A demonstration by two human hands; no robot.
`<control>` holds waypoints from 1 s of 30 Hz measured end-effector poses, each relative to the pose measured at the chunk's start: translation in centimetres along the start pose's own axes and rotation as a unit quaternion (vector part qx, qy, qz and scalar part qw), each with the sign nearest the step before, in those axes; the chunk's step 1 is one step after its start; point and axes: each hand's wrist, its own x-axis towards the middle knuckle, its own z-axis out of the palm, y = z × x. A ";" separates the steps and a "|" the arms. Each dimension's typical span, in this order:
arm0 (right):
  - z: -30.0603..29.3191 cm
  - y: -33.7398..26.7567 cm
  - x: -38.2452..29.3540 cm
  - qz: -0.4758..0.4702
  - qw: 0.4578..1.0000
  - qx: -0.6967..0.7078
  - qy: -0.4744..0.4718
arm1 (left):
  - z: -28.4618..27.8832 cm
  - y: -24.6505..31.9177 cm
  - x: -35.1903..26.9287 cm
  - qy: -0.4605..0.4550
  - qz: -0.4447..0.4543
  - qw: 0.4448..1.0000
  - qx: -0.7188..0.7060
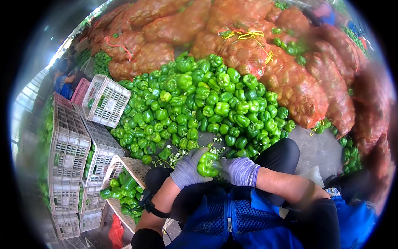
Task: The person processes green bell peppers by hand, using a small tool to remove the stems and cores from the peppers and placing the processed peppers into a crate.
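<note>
My left hand [189, 169], in a grey-purple knit glove, holds a green bell pepper [205, 166] from its left side, above my lap. On the pepper's right, my right hand [240, 171], gloved alike, is closed on a small tool that is mostly hidden; a short blade-like part [217, 165] meets the pepper near its stem. Pale stem trimmings [178, 156] lie on the floor just beyond my hands. A large heap of green bell peppers [199, 102] spreads out in front of me.
Red mesh sacks [292, 84] full of peppers lie behind and right of the heap. Stacked plastic crates [70, 155] stand at the left. A crate [133, 169] with peppers is beside my left knee. Someone in blue [354, 221] sits close at right; another person [63, 82] is far left.
</note>
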 end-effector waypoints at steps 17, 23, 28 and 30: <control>5.6 3.4 -0.3 0.030 0.993 0.105 -0.033 | 3.3 1.9 -0.2 0.036 0.017 0.977 0.211; 4.9 2.2 0.3 0.041 0.993 0.067 -0.085 | 3.5 2.5 0.0 0.052 0.043 0.968 0.244; 4.8 3.0 0.3 0.186 0.851 0.486 -0.073 | 4.1 3.3 0.8 0.077 -0.011 0.963 0.256; 5.1 3.3 0.6 0.224 0.826 0.514 -0.063 | 4.8 3.2 1.2 0.033 -0.105 0.970 0.215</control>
